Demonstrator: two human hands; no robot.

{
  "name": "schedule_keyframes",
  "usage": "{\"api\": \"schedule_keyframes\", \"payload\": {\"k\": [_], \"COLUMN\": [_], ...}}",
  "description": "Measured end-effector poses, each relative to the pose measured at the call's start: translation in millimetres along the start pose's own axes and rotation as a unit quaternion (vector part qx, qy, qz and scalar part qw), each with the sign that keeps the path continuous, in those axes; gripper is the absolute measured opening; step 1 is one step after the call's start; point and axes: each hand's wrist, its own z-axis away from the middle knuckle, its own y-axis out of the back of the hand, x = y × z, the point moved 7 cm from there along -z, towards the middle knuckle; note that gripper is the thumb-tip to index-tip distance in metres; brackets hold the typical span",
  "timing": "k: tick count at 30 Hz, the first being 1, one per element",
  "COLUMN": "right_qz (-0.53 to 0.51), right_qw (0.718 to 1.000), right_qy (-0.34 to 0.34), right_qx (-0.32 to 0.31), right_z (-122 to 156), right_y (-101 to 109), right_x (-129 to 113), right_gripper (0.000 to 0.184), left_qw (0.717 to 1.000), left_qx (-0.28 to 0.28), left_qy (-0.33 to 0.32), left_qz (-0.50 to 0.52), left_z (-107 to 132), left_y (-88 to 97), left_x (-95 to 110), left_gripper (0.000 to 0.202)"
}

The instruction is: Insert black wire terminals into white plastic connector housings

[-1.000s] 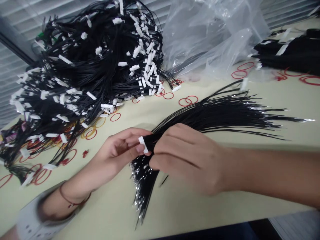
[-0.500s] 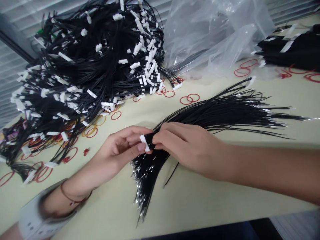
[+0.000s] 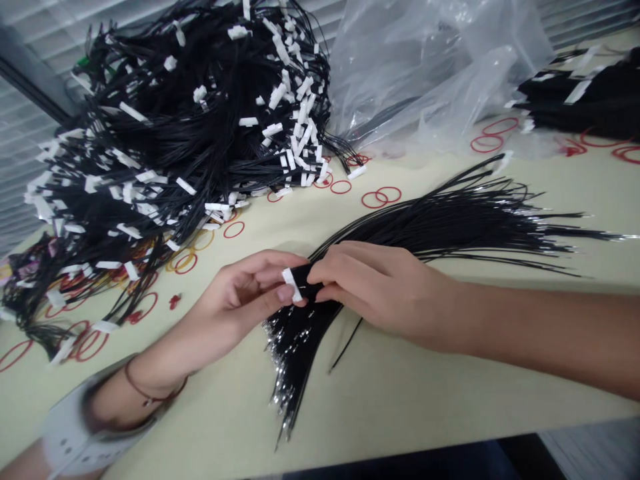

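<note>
My left hand point(image 3: 235, 303) pinches a small white connector point(image 3: 291, 283) between thumb and forefinger. Right beside it, my right hand point(image 3: 380, 293) is closed in a pinch on thin black wires at the connector's right side. Under both hands lies a loose bundle of black wires point(image 3: 450, 223) with bare silver tips, fanning out to the right and down toward the table's front edge. One single wire point(image 3: 345, 347) lies apart below my right hand.
A large heap of black wires with white connectors point(image 3: 185, 127) fills the back left. A crumpled clear plastic bag point(image 3: 430, 73) sits behind, more black bundles point(image 3: 585, 100) at the far right. Red rubber bands point(image 3: 380, 198) are scattered on the pale table point(image 3: 400, 400).
My right hand has slid a little up and left, its fingertips now tight against the connector. The left hand has barely moved. The loose single wire shifted slightly.
</note>
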Motion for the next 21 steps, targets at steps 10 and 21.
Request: {"api": "schedule_keyframes", "payload": {"k": [10, 21], "right_qz": [-0.029, -0.015], "right_qw": [0.999, 0.999], "right_qy": [0.004, 0.000], "right_qx": [0.038, 0.046], "right_z": [0.0, -1.7], "right_y": [7.0, 7.9], "right_x": [2.1, 6.5], "right_gripper": [0.011, 0.010], "left_qw": [1.000, 0.999], "left_qx": [-0.007, -0.020], "left_qy": [-0.002, -0.009], "left_qz": [0.000, 0.026], "left_z": [-0.6, 0.5], "left_y": [0.3, -0.5], "left_x": [-1.3, -0.8], "left_gripper": [0.022, 0.021]}}
